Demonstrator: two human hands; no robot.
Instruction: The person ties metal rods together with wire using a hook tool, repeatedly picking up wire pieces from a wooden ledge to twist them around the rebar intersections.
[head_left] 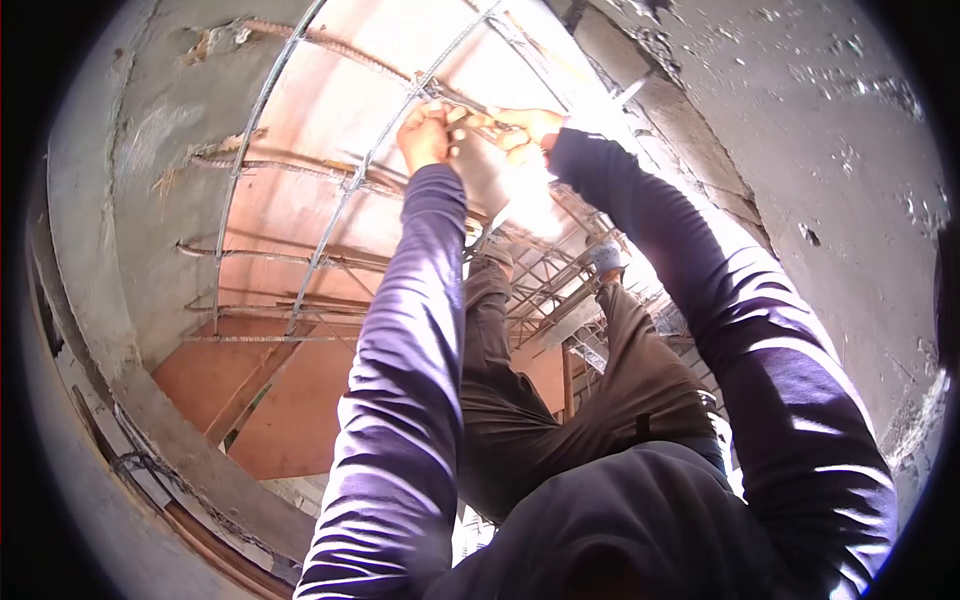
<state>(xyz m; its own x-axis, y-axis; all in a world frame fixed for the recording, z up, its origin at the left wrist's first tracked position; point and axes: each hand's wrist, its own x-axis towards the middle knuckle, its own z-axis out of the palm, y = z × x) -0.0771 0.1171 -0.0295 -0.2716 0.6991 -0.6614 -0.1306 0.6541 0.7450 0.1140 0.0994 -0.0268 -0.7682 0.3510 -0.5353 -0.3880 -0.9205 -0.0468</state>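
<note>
My left hand [426, 136] is raised beside a long steel reinforcing bar [352, 183], its fingers curled in. Close to its right is my right hand [527, 130], with thumb and fingers pinched together. A thin dark piece seems to run between the two hands, but glare and distance hide what it is. Both hands are at a spot where a crossing ribbed bar [340, 46] meets the long one. Dark purple sleeves cover both my arms.
Further bars form a grid over reddish boards [310, 410]. Rough concrete walls stand at left [165, 110] and right [830, 150]. My feet [604, 254] are among thin steel bars below. A wooden strut [255, 390] leans at lower left. Strong sunlight washes out the middle.
</note>
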